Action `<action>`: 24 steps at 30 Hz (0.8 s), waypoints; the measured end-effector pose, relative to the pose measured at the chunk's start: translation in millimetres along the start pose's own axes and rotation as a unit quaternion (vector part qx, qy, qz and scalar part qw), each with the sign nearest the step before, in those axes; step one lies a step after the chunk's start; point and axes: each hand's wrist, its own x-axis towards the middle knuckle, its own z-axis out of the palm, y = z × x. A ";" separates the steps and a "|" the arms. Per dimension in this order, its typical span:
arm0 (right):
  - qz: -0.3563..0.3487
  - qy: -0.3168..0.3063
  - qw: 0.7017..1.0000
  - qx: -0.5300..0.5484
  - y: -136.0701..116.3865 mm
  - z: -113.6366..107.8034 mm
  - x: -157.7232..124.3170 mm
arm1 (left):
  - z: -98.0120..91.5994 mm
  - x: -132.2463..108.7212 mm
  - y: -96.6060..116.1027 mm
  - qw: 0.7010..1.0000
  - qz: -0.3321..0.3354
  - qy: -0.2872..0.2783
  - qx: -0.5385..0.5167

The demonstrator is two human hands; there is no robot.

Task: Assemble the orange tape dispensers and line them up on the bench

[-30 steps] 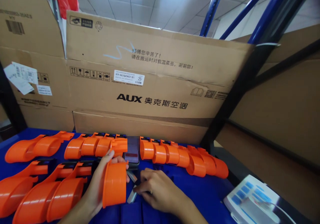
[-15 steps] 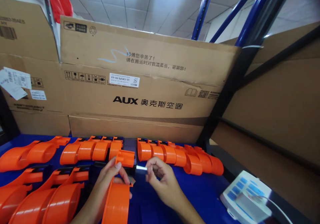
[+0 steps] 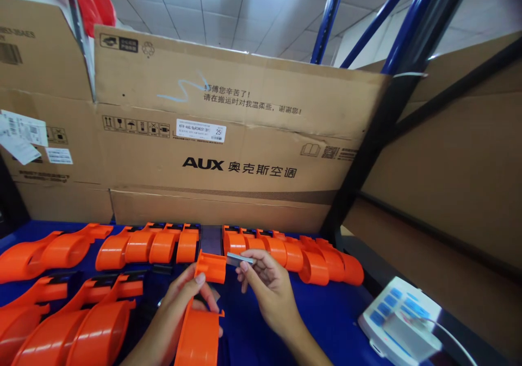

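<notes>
The left hand (image 3: 179, 311) is wrapped around an orange tape dispenser (image 3: 199, 322), thumb pressed on its raised front end while the fingers curl about the round body, which stands upright at the near edge of the blue table (image 3: 338, 322). The right hand (image 3: 269, 290) is just beside it to the right, fingertips pinched on a thin metal blade (image 3: 240, 258) that is held flat and level, its left end touching or nearly touching the front end of the dispenser; whether it is already seated there cannot be told. The blade therefore lies between the two hands, slightly farther from the person than either palm. To the left of the left hand, along the near left part of the table, more orange dispensers (image 3: 77, 328) lie on their sides, overlapping one another. At the near right corner sits a white device with blue buttons (image 3: 402, 320), with a pale cable running off it to the right. Beyond the hands, along the far edge of the table, a row of orange dispensers (image 3: 147, 243) runs from the left, is broken by a dark object (image 3: 211, 240) in the middle, and goes on to the right as another row (image 3: 310, 260). Behind the table stands a large cardboard box (image 3: 228, 143) printed with AUX and Chinese characters, with a second box (image 3: 41, 83) at its left and a dark and blue rack frame (image 3: 379, 116) at its right.
</notes>
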 end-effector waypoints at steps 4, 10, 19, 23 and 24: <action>-0.007 0.001 1.000 -0.007 -3.2 2.3 -4.3 | -4.6 1.2 5.9 0.998 -0.042 -0.045 0.007; 0.005 -0.005 0.998 -0.060 -9.5 -1.2 -5.2 | -6.2 1.4 4.7 0.997 -0.042 -0.056 0.012; 0.024 -0.037 0.997 -0.056 -6.3 0.9 -8.2 | 10.8 -10.7 -4.7 0.997 0.022 -0.021 0.066; 0.020 -0.058 0.998 0.007 -10.2 -0.9 -2.1 | 2.4 -3.5 2.8 0.998 -0.029 -0.038 0.027; 0.021 -0.063 0.998 0.017 -11.1 -1.8 -0.6 | -0.6 -1.0 4.4 0.998 -0.042 -0.049 0.022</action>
